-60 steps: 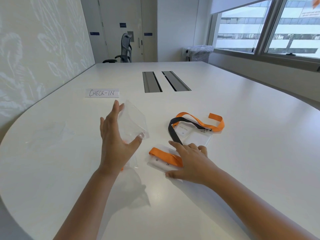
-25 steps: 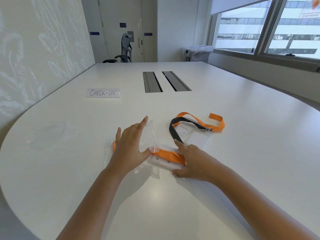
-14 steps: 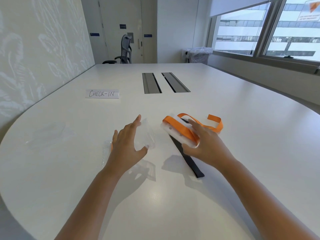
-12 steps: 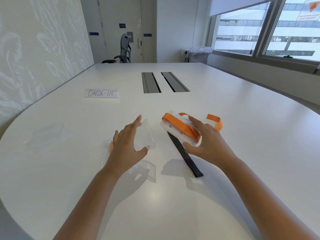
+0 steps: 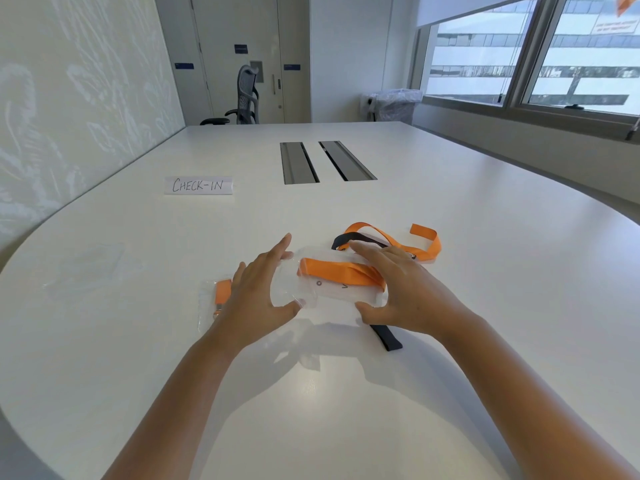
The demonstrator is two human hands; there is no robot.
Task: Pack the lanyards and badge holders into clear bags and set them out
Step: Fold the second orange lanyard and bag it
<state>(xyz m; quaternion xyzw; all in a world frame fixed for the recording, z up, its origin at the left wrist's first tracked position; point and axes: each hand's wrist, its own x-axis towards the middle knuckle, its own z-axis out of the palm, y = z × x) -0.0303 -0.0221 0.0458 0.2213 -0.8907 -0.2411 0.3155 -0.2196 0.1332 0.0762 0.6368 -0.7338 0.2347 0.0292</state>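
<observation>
Two bare hands meet over a white table (image 5: 450,202), just above its surface. The right hand (image 5: 405,289) grips a badge holder (image 5: 341,292) wrapped with an orange lanyard (image 5: 341,273), thumb under its near edge and fingers curled over the top. The left hand (image 5: 259,292) holds a clear bag (image 5: 294,282) between thumb and fingers, its mouth at the bundle's left end. Beside the left wrist, a packed bag (image 5: 213,299) with an orange strap inside lies flat on the table. Behind the right hand lie a second orange lanyard (image 5: 427,242) and a black lanyard (image 5: 388,337). A handwritten "CHECK-IN" sign (image 5: 198,185) sits farther back.
</observation>
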